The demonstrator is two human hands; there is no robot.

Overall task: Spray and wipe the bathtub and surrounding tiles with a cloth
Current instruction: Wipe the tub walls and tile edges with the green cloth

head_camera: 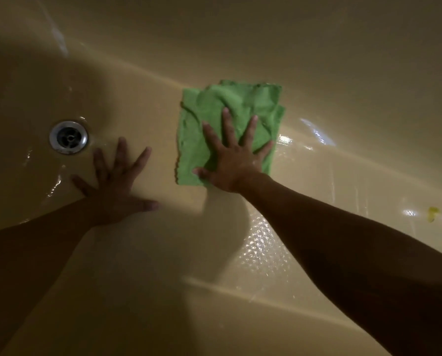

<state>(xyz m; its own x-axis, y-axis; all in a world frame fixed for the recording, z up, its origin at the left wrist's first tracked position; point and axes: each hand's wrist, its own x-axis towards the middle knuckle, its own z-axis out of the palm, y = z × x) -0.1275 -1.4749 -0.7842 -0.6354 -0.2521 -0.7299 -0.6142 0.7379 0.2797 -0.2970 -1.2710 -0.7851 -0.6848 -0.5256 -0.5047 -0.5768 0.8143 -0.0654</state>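
A green cloth [240, 104] lies spread flat on the floor of the beige bathtub [317, 60], near where the floor curves up into the far wall. My right hand [234, 160] presses on the cloth's lower half with straight, spread fingers. My left hand [117, 181] rests flat on the bare tub floor to the left of the cloth, fingers splayed, holding nothing. No spray bottle is in view.
A round metal drain [68, 137] sits in the tub floor just left of and above my left hand. Wet patches glint around the drain and on the right side. A small yellow speck [433, 214] lies at the far right.
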